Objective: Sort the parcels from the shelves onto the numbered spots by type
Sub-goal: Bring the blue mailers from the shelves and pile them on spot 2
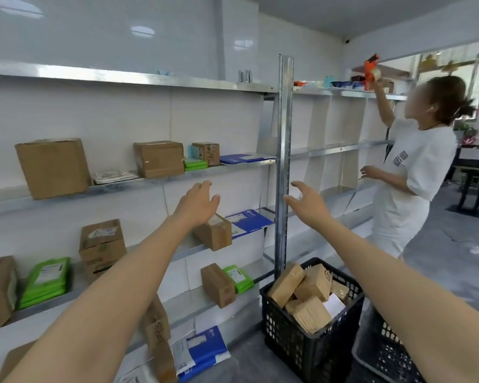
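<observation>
Both my arms stretch out toward the metal shelves [127, 183]. My left hand [198, 203] hangs open in the air just above a small cardboard box [215, 233] on the middle shelf, apart from it. My right hand [306, 200] is open with spread fingers, in front of the steel upright [285, 134], holding nothing. Blue mailers [249, 221] lie right of that box. More brown boxes [158, 158], green packets [195, 163] and a blue mailer [244, 158] sit on the shelf above. Lower shelves hold a box [217, 284], green packets [46, 281] and blue-white bags [202, 352].
A black plastic crate [310, 335] filled with brown parcels stands on the floor by the upright; a second black crate [385, 355] is at its right. A person in white [409, 183] stands at the right shelves, holding an orange tape dispenser [371, 71] up high.
</observation>
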